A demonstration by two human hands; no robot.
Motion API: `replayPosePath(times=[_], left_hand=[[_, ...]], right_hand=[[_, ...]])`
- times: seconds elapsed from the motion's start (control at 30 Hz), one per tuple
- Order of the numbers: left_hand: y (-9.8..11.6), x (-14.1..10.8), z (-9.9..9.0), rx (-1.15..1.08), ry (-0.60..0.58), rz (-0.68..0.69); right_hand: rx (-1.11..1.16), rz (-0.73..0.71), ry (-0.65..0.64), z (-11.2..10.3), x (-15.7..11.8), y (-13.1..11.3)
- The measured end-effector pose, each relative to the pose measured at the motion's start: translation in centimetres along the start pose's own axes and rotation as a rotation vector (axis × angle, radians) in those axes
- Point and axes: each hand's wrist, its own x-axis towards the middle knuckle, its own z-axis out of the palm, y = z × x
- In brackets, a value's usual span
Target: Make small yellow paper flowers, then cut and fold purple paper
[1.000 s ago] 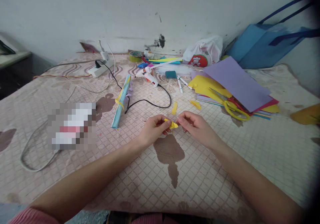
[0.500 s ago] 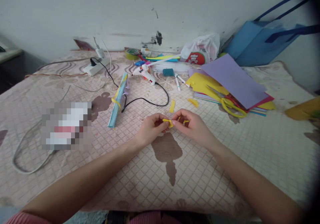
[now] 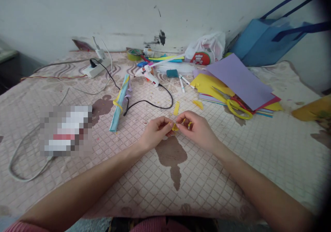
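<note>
My left hand [image 3: 156, 132] and my right hand [image 3: 196, 127] meet above the middle of the patterned cloth. Between their pinched fingertips is a small yellow paper piece [image 3: 175, 127], partly hidden by the fingers. Both hands are closed on it, and a bit of yellow also shows behind the right fingers. Just beyond them lie a yellow paper strip [image 3: 176, 108] and a few small yellow scraps [image 3: 198, 104]. Left of the hands rests a rolled light-blue paper stick [image 3: 119, 107] with a yellow strip curled round it.
A white glue gun [image 3: 150, 76] with a black cord lies farther back. At right, yellow-handled scissors [image 3: 239, 109] rest on coloured paper sheets [image 3: 239, 81]. A power strip [image 3: 97, 68] is at back left. Blue bag [image 3: 266, 42] and white plastic bag [image 3: 207, 49] stand by the wall.
The yellow paper has turned between my fingertips, and less of it shows now. My hands have drawn slightly closer together. The whole view has shifted a little.
</note>
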Motion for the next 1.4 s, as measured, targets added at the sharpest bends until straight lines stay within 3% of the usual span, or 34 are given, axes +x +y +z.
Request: replayPosePath(times=[0.27, 0.67, 1.17, 1.4], left_hand=[[-0.26, 0.06, -0.17, 0.014, -0.009, 0.007], [0.07, 0.27, -0.02, -0.077, 0.013, -0.071], [0.36, 0.07, -0.16, -0.028, 0.063, 0.001], [0.01, 0.16, -0.32, -0.069, 0.022, 0.029]], right_hand=[[-0.128, -0.092, -0.026, -0.02, -0.1, -0.18], [0.064, -0.026, -0.078, -0.35, 0.07, -0.06], [0.17, 0.084, -0.069, -0.11, 0.04, 0.61], [-0.004, -0.085, 0.044, -0.08, 0.06, 0.66]])
